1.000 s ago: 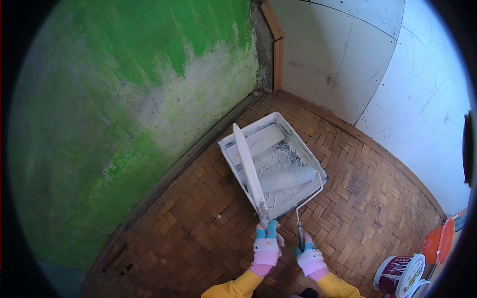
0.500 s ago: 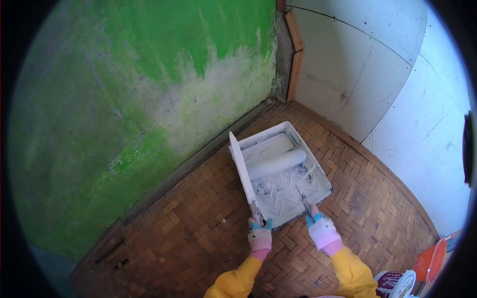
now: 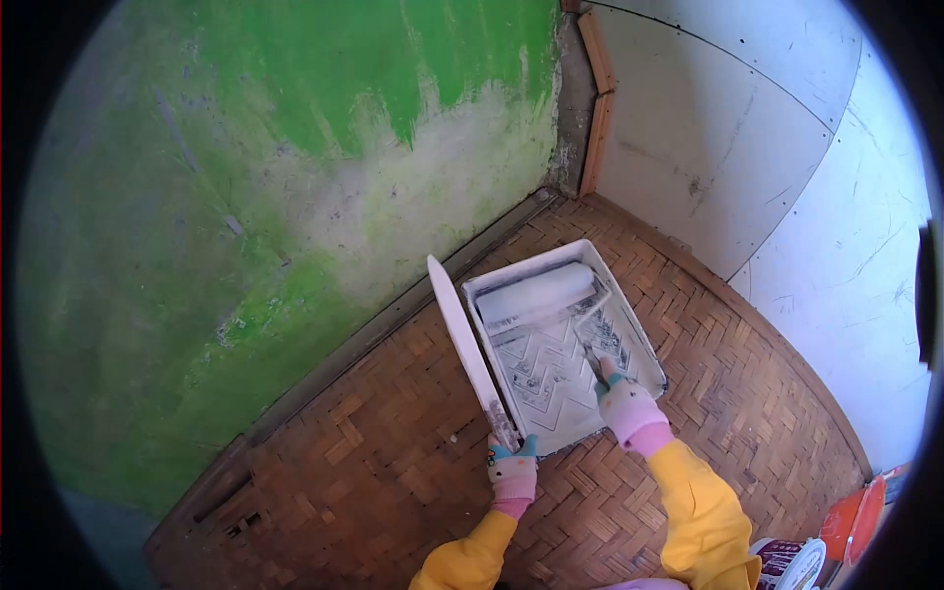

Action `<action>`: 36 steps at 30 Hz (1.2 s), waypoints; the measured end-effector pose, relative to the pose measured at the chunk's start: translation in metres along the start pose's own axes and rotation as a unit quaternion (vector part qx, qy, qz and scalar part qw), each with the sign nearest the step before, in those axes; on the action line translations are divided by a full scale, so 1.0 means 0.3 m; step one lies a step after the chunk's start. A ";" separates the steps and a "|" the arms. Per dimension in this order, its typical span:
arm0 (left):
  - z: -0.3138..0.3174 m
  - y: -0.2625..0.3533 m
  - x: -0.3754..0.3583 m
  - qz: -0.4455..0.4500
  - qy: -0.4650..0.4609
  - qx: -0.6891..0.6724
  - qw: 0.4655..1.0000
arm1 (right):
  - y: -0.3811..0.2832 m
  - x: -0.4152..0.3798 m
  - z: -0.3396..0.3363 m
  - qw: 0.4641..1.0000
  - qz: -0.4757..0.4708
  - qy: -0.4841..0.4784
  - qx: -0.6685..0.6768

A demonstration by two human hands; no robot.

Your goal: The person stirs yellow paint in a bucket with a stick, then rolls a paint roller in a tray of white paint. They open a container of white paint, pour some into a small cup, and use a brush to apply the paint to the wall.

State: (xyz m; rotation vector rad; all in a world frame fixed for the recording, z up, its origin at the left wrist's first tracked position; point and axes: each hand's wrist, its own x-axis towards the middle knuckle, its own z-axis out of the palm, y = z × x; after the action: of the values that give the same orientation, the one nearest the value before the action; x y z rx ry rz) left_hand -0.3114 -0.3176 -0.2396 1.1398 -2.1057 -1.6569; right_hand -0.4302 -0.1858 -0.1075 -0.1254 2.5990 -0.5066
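Observation:
My gloved right hand point(image 3: 629, 405) is closed on the handle of a paint roller point(image 3: 539, 297). Its white, wet-looking sleeve lies in the deep end of a white paint tray point(image 3: 644, 366) with a zigzag-ribbed ramp. At the tray's near left corner, my gloved left hand point(image 3: 513, 466) grips a long, narrow white paddle-like tool point(image 3: 460, 329), smeared dark near the grip. The tool points away from me along the tray's left side, its far tip rounded. Some thin white paint coats the ribs.
The tray stands on a woven bamboo floor point(image 3: 374, 472). On the left rises a green wall point(image 3: 324, 88) with a whitish scraped patch; white panels point(image 3: 728, 128) are on the right. A paint bucket point(image 3: 787, 562) and an orange container point(image 3: 852, 521) stand at lower right.
The roller has moved away from me, up to the tray's far end, with my right hand following it over the tray. The white tool's tip has swung left, away from the tray.

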 end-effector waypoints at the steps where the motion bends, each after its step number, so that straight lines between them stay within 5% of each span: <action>1: -0.014 0.037 -0.008 -0.070 -0.016 -0.059 0.996 | 0.010 -0.027 0.009 1.000 0.001 0.004 -0.012; 8: -0.001 -0.027 0.027 -0.043 -0.024 0.033 0.998 | -0.057 0.038 0.002 1.000 -0.023 0.006 0.009; 13: 0.052 -0.163 0.054 0.128 0.087 0.068 0.986 | -0.016 -0.039 0.039 1.000 -0.009 0.004 -0.015; 14: 0.039 -0.130 0.047 0.125 0.087 0.065 0.986 | -0.012 -0.045 0.043 1.000 -0.005 0.002 -0.013; 16: -0.013 -0.026 0.029 -0.025 -0.042 0.021 0.999 | -0.022 -0.039 0.039 1.000 0.002 0.000 -0.008; 22: -0.030 0.026 0.020 -0.077 -0.047 0.000 0.996 | 0.037 0.020 0.109 0.996 -0.054 0.067 0.003; 36: -0.016 -0.018 0.062 0.000 -0.054 0.113 0.992 | 0.277 -0.450 0.304 0.996 0.073 0.016 0.048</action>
State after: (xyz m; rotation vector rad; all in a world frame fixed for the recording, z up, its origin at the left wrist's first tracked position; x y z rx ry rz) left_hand -0.3186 -0.3342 -0.2479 1.1337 -2.4112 -1.5428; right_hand -0.2678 -0.1150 -0.1527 0.1064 2.5854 -0.5837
